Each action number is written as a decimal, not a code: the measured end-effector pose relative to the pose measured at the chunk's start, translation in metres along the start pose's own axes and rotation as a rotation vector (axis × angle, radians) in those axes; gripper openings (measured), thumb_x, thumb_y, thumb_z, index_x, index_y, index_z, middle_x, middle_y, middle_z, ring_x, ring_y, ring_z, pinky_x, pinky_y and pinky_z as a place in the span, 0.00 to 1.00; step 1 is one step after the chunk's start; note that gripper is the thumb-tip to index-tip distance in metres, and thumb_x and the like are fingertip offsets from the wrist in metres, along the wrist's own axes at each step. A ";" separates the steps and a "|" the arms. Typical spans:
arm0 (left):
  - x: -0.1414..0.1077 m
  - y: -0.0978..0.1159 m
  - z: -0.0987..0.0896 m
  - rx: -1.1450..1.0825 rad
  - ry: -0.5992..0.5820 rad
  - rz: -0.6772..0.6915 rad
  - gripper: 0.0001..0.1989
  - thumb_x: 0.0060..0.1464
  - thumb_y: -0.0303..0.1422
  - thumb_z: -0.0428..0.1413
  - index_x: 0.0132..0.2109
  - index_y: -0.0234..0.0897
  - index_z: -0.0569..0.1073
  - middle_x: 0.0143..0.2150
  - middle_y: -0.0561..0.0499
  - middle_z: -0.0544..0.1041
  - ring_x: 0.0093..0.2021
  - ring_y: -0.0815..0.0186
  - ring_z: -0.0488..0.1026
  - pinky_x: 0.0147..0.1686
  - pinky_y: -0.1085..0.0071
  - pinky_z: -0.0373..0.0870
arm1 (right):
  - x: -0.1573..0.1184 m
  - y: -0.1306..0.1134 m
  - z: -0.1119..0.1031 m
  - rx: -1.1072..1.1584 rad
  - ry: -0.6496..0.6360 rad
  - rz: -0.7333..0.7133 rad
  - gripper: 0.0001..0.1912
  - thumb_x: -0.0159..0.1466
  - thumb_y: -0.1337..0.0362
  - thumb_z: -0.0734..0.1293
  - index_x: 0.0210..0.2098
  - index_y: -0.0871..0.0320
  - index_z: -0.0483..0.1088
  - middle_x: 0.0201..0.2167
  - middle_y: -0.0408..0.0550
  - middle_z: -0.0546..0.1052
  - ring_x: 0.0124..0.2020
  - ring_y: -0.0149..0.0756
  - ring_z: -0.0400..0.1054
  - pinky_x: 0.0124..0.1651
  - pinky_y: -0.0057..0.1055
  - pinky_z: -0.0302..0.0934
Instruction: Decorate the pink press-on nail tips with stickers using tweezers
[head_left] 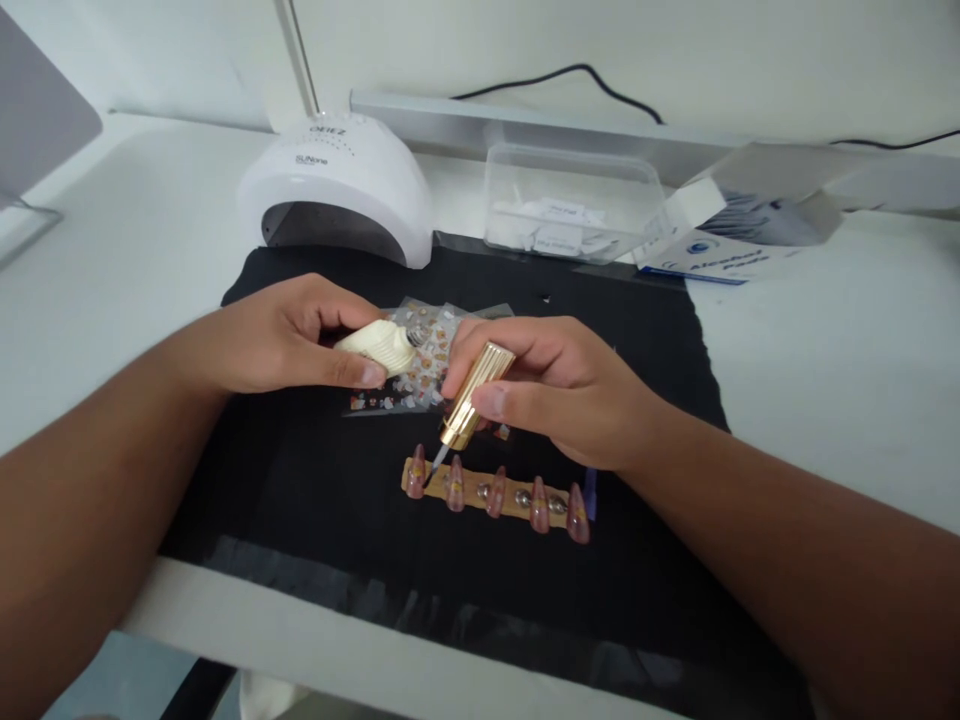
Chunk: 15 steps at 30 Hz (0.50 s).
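Observation:
My left hand [307, 335] is closed around a cream, ribbed nail polish bottle [379, 347], tilted with its uncapped neck pointing right. Between the thumb and fingers of my right hand [555, 385] is a gold nail polish brush cap [478, 395]. Its bristle tip [435, 468] points down beside the leftmost press-on nail [416, 472], close to or touching it. Several pink, pointed press-on nails stand in a row on a tan strip [472, 490], with small silver balls between them. Sheets of nail stickers [431, 350] lie behind, partly covered by my hands.
A white nail lamp [337, 185] stands at the back left. Behind the black mat [315, 500] are a clear plastic box [574, 200] holding small white packets and an opened alcohol pads box [735, 235]. A black cable [585, 68] runs along the wall.

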<state>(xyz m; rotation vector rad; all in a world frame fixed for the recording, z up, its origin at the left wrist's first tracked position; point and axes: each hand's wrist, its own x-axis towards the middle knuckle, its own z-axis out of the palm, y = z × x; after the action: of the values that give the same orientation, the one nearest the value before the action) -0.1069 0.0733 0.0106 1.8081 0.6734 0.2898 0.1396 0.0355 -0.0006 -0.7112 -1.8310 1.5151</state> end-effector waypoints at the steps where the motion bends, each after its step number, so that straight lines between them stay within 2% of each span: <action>1: 0.000 0.001 0.000 -0.004 0.001 0.006 0.08 0.59 0.33 0.58 0.35 0.30 0.75 0.28 0.56 0.74 0.28 0.74 0.67 0.27 0.81 0.62 | 0.000 0.000 0.000 -0.021 -0.004 -0.003 0.05 0.62 0.65 0.66 0.30 0.61 0.72 0.26 0.43 0.72 0.26 0.29 0.66 0.29 0.26 0.60; 4: 0.000 0.002 0.001 0.012 0.023 -0.008 0.07 0.58 0.31 0.59 0.35 0.30 0.75 0.27 0.56 0.73 0.27 0.75 0.65 0.26 0.82 0.61 | 0.002 0.002 0.001 -0.089 0.001 -0.017 0.06 0.62 0.67 0.66 0.28 0.61 0.70 0.25 0.42 0.71 0.26 0.29 0.65 0.30 0.26 0.59; 7: 0.000 0.001 0.002 0.040 0.052 -0.027 0.07 0.56 0.31 0.59 0.34 0.30 0.75 0.27 0.55 0.73 0.27 0.74 0.66 0.26 0.81 0.61 | 0.002 0.003 0.001 -0.062 0.020 -0.048 0.06 0.62 0.67 0.66 0.29 0.62 0.70 0.25 0.42 0.71 0.26 0.29 0.65 0.30 0.26 0.59; 10: 0.001 -0.001 0.001 0.061 0.057 -0.011 0.07 0.55 0.33 0.60 0.33 0.32 0.76 0.26 0.55 0.73 0.25 0.73 0.65 0.24 0.80 0.60 | 0.001 0.002 0.001 -0.045 -0.002 -0.066 0.05 0.62 0.67 0.66 0.30 0.62 0.71 0.26 0.43 0.71 0.26 0.29 0.65 0.30 0.27 0.59; 15: 0.001 -0.004 0.000 0.086 0.060 0.024 0.06 0.55 0.33 0.60 0.33 0.35 0.76 0.25 0.56 0.72 0.25 0.74 0.66 0.23 0.81 0.60 | 0.000 -0.001 0.001 -0.162 -0.006 -0.049 0.06 0.62 0.67 0.65 0.29 0.62 0.70 0.26 0.42 0.71 0.28 0.29 0.65 0.31 0.27 0.59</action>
<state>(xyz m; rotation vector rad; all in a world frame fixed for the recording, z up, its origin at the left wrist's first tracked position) -0.1071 0.0750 0.0065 1.8971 0.7162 0.3369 0.1383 0.0346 0.0006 -0.7319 -1.9770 1.3500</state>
